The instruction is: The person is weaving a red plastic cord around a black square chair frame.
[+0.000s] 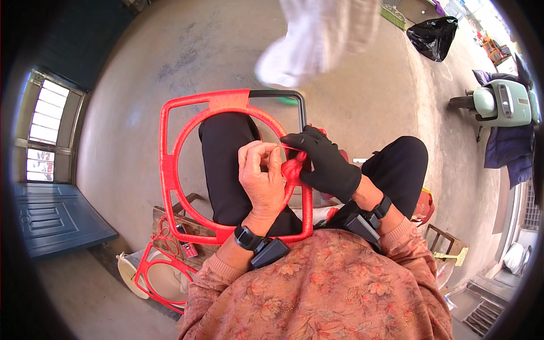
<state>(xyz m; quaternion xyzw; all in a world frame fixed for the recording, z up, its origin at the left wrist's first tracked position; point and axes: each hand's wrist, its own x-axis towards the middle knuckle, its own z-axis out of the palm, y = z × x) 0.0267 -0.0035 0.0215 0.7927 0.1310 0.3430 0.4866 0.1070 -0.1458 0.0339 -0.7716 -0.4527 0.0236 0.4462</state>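
Note:
A square frame (pixel 166 170) with a round ring inside rests across my thighs. Red cord wraps nearly all of it; the upper right corner (pixel 302 110) shows bare black tube. My left hand (pixel 262 175), bare, is closed with thumb and finger pinched on a thin strand of red cord (pixel 290 148). My right hand (pixel 328 164), in a black glove, curls over a bundle of red cord (pixel 292 170) at the frame's right side. The strand runs between the two hands. The glove hides part of the bundle and the frame behind it.
A second red-wrapped frame (pixel 145 269) leans on a pale bucket (pixel 129 277) at lower left. Beside it is a wooden bench (pixel 195 249) with a red phone-like device. A person's blurred pale leg (pixel 317 39) is just beyond the frame. A green scooter (pixel 504 102) stands at right.

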